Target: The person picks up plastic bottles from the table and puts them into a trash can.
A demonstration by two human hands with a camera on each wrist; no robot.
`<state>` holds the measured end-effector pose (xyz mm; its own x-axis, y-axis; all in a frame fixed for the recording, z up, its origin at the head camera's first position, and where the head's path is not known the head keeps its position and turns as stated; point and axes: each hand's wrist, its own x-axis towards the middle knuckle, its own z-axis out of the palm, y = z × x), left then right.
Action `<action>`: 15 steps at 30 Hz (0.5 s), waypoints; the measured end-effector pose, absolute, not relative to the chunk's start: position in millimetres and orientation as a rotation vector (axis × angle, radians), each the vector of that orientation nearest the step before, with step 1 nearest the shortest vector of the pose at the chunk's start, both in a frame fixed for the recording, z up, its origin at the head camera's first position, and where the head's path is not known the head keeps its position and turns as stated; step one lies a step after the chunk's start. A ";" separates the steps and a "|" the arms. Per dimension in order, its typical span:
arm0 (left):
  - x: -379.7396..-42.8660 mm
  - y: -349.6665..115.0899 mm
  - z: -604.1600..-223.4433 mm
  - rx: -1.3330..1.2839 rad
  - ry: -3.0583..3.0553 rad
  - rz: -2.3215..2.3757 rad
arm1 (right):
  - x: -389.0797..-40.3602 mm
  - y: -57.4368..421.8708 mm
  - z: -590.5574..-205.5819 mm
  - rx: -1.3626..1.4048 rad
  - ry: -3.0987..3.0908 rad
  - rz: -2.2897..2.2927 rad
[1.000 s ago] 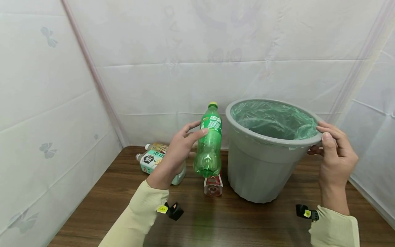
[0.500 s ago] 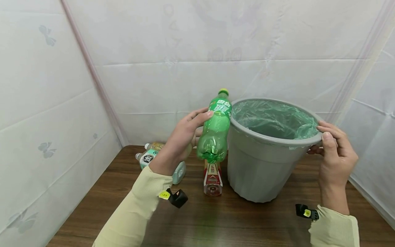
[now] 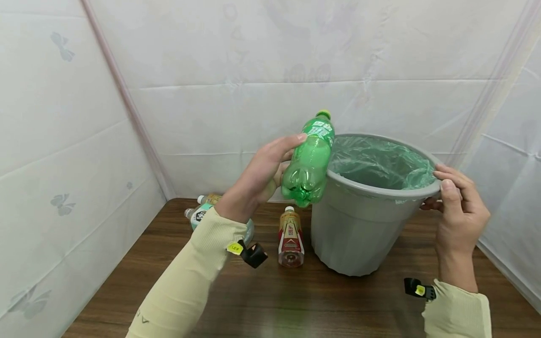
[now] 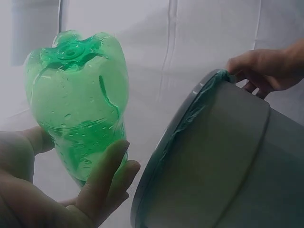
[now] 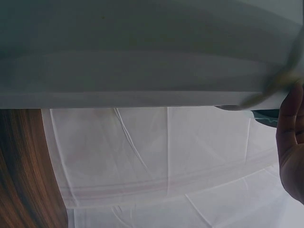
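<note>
My left hand (image 3: 268,166) grips a green plastic soda bottle (image 3: 310,162) with a yellow-green cap, tilted with its cap up and away from me. In the head view the bottle is beside the left rim of a grey trash bin (image 3: 359,225). The left wrist view shows the bottle's lobed base (image 4: 71,57) and droplets inside, with thumb and fingers around its lower part in view. My right hand (image 3: 462,211) pinches the bin's right rim, thumb on top and fingers below. A green plastic liner (image 3: 376,159) covers the bin's inside.
A red-and-gold labelled bottle (image 3: 290,239) lies on the wooden table (image 3: 262,300) left of the bin. Further left, a mint-labelled bottle (image 3: 200,215) and an amber one (image 3: 214,199) lie partly hidden behind my left arm. White fabric walls (image 3: 236,117) stand at the back and sides.
My left hand has carried the green bottle up and to the right, tilting it toward the bin. The red-and-gold bottle below has come into full view. My right hand stays on the rim.
</note>
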<state>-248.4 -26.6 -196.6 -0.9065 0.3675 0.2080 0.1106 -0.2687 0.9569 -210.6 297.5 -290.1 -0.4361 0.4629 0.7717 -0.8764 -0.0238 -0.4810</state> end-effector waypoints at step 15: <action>-257.1 -10.4 -188.0 0.550 1.725 2.261 | -210.5 295.6 -290.2 0.518 -1.206 1.674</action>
<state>-257.1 -10.4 -188.0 -0.8992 0.4120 0.1475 0.0333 -0.2716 0.9618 -210.5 295.6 -290.2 -0.4375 0.4568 0.7746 -0.8792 -0.0367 -0.4750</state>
